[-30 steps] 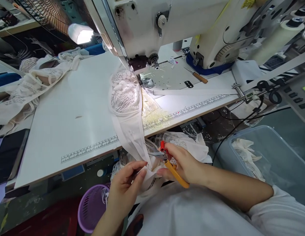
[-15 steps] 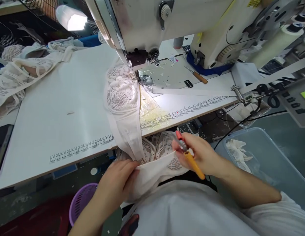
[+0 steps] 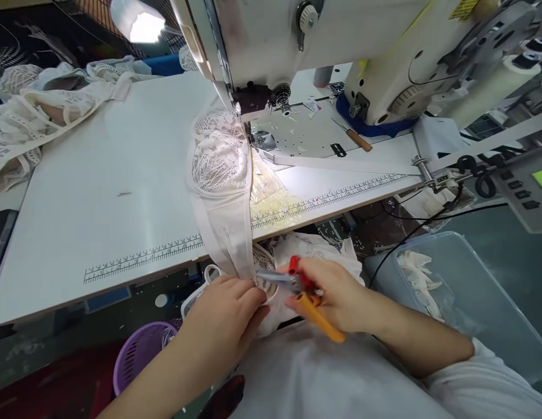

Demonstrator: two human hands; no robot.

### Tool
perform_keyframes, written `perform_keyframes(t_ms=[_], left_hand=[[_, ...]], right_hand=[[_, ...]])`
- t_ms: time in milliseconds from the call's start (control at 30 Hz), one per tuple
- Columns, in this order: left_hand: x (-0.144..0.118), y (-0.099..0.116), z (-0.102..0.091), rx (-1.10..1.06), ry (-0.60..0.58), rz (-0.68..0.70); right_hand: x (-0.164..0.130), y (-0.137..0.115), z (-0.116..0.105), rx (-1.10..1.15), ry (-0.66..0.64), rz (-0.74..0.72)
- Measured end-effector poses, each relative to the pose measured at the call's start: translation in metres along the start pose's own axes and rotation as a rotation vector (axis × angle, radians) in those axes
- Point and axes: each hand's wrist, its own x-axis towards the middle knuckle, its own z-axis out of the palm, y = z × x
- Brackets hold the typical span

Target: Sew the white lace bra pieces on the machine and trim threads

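Note:
A white lace bra (image 3: pixel 220 160) lies on the sewing table with its upper cup by the machine's needle area. Its smooth band hangs over the front edge towards my lap. My left hand (image 3: pixel 227 311) is closed on the bra's hanging part, fingers curled over the fabric just below the edge. In my right hand (image 3: pixel 338 291) is a pair of scissors (image 3: pixel 318 319) with red and orange handles. Their blades point left, close to my left fingertips and the fabric. Whether the blades touch cloth is hard to tell.
The sewing machine (image 3: pixel 253 41) stands over the table (image 3: pixel 144 174), which has printed rulers. An awl (image 3: pixel 358 139) and a black blade (image 3: pixel 338 150) lie to the right. More lace bras (image 3: pixel 48 116) are piled at left. Below are a purple basket (image 3: pixel 137 355) and a clear bin (image 3: pixel 484 273).
My right hand has brought the scissors left and turned the blades towards my left hand. The left hand has shifted slightly right, and the fabric in my lap has been rearranged.

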Motion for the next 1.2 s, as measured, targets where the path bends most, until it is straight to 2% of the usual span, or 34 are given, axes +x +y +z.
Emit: perform_keyframes(t_ms=[33,100,267,467,633,700,767,833,967,1067,1200], left_hand=[[0.001,0.002,0.0,-0.009,0.013,0.023],[0.0,0.002,0.0,-0.033,0.032,0.06],[-0.018,-0.017,-0.007,-0.014,0.043,0.103],[-0.05,-0.038,-0.015,-0.207,0.285,-0.072],[-0.064,-0.044,-0.012,-0.363,0.361,-0.269],[-0.064,-0.047,-0.011,-0.419,0.369,-0.28],[-0.06,-0.048,-0.012,-0.491,0.342,-0.225],[-0.055,-0.045,-0.014,-0.558,0.31,-0.2],[-0.039,-0.026,-0.013,-0.574,0.316,-0.325],[-0.024,-0.008,-0.004,-0.49,0.44,-0.371],[-0.007,0.008,0.01,-0.421,0.651,-0.281]], right_hand=[[0.003,-0.003,0.005,0.023,-0.069,-0.006],[0.008,-0.004,0.012,0.037,-0.125,-0.026],[0.004,0.006,0.012,0.086,-0.077,-0.065],[-0.004,0.013,0.006,0.02,-0.035,-0.094],[-0.005,0.013,0.006,0.032,-0.046,-0.076],[-0.008,0.013,0.007,0.027,-0.055,-0.061],[-0.012,0.013,0.009,0.024,-0.054,-0.037],[-0.019,0.013,0.012,0.029,-0.054,-0.004],[-0.031,0.019,0.018,-0.011,-0.083,0.087],[-0.038,0.024,0.019,-0.024,-0.109,0.16],[-0.045,0.026,0.011,-0.042,-0.139,0.222]])
